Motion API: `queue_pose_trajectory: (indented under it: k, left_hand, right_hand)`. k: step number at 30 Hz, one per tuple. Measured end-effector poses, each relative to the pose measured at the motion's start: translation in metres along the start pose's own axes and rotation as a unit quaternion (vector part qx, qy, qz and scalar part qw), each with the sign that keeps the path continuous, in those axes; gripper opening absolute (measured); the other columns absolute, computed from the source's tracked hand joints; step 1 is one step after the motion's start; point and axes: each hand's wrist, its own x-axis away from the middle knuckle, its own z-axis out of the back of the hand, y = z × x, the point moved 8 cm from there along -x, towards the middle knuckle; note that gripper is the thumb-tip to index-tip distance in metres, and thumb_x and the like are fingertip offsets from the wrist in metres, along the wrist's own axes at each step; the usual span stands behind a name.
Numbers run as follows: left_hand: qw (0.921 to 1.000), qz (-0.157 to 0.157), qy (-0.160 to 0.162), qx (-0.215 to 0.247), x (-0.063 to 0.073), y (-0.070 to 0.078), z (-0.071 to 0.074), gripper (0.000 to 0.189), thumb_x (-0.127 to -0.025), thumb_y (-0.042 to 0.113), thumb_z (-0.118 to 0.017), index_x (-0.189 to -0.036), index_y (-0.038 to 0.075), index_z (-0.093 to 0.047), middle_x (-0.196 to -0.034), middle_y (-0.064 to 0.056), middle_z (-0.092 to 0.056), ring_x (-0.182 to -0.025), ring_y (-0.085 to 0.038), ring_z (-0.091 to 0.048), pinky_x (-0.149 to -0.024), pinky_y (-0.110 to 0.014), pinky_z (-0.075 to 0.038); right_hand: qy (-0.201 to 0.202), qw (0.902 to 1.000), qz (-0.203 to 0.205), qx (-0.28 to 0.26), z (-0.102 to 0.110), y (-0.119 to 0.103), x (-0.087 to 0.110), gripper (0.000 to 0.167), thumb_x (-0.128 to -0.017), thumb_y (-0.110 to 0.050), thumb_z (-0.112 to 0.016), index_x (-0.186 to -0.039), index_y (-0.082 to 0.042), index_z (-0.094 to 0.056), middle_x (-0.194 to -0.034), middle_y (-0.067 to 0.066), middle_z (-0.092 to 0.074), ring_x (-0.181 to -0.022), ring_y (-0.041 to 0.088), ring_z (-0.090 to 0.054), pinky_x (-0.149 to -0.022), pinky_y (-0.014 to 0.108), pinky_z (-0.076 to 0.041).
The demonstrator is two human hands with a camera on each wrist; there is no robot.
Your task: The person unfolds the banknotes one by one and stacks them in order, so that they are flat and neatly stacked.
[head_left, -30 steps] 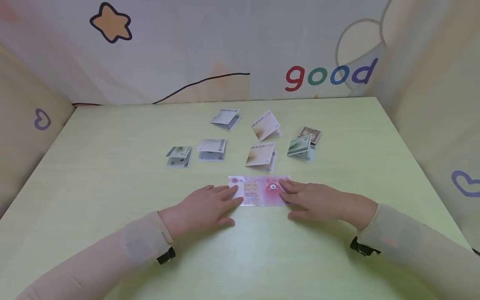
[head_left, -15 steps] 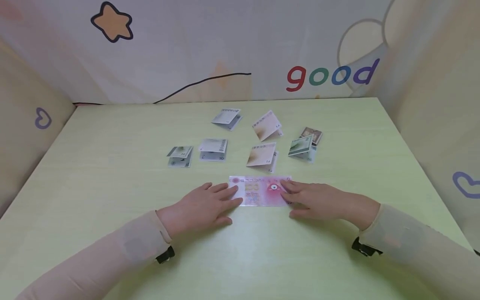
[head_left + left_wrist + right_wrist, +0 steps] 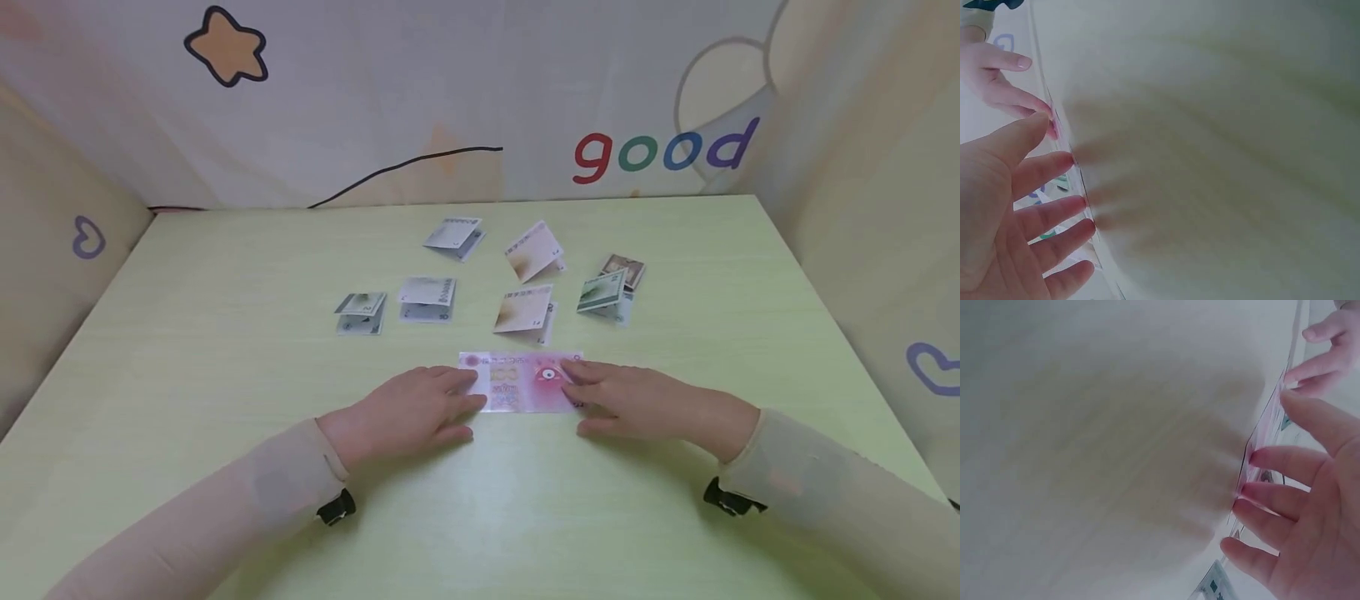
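A pink banknote (image 3: 517, 392) marked 100 lies flat and unfolded on the table, between the two hands in the head view. My left hand (image 3: 408, 412) rests its extended fingertips on the note's left end. On the right end lie the fingertips of my right hand (image 3: 645, 404), also extended. In the left wrist view the left hand (image 3: 1016, 212) shows spread, straight fingers touching the surface. The right wrist view shows the right hand (image 3: 1300, 506) with its fingertips at the note's pink edge (image 3: 1263, 434). Both hands cover the note's ends.
Beyond the note stand several folded banknotes, among them a green one (image 3: 362, 304), a grey-blue one (image 3: 426, 292), a brownish one (image 3: 522, 310) and another green one (image 3: 600, 292). A flatter brown note (image 3: 630, 271) lies behind that. A printed curtain (image 3: 412, 100) borders the table (image 3: 187, 333).
The pink note and right hand stay in place. My left hand has shifted very slightly, its fingers drawing closer together at the note's left end.
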Motion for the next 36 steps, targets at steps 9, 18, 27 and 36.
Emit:
queue_pose_trajectory:
  k: [9, 18, 27, 36]
  left_hand:
    - [0.9992, -0.01, 0.039, 0.003, -0.008, -0.002, 0.012, 0.036, -0.093, 0.037, -0.056, -0.121, 0.016, -0.063, -0.133, -0.01, -0.051, -0.126, -0.026, -0.043, -0.104, -0.04, -0.034]
    - [0.9808, 0.077, 0.159, 0.083, 0.004, -0.037, 0.035, 0.029, -0.091, 0.027, -0.062, -0.114, 0.011, -0.066, -0.119, -0.005, -0.06, -0.112, -0.022, -0.054, -0.095, -0.037, -0.043]
    - [0.9203, 0.198, 0.274, 0.196, 0.033, -0.089, 0.052, 0.026, -0.087, 0.017, -0.067, -0.111, 0.007, -0.066, -0.114, -0.007, -0.062, -0.105, -0.025, -0.056, -0.085, -0.04, -0.048]
    - [0.8768, 0.224, 0.333, 0.265, 0.047, -0.123, 0.05, 0.025, -0.084, 0.01, -0.069, -0.108, 0.002, -0.067, -0.109, -0.011, -0.063, -0.102, -0.029, -0.057, -0.087, -0.044, -0.047]
  right_hand:
    - [0.056, 0.9973, 0.024, 0.041, 0.014, -0.003, -0.003, 0.054, -0.09, -0.03, -0.062, -0.133, 0.001, -0.05, -0.14, 0.02, -0.041, -0.127, 0.036, -0.039, -0.098, 0.048, -0.039]
    - [0.097, 0.9949, 0.023, 0.017, 0.023, 0.001, 0.001, 0.049, -0.089, -0.028, -0.063, -0.129, -0.001, -0.054, -0.138, 0.017, -0.045, -0.126, 0.034, -0.041, -0.097, 0.048, -0.04]
    - [0.095, 0.9955, 0.006, -0.001, 0.026, 0.001, 0.005, 0.052, -0.091, -0.028, -0.06, -0.134, -0.001, -0.049, -0.14, 0.015, -0.043, -0.127, 0.034, -0.04, -0.097, 0.048, -0.04]
    - [0.102, 0.9945, -0.008, -0.023, 0.028, 0.003, 0.007, 0.051, -0.09, -0.026, -0.062, -0.133, 0.0, -0.05, -0.14, 0.013, -0.044, -0.127, 0.033, -0.04, -0.098, 0.048, -0.039]
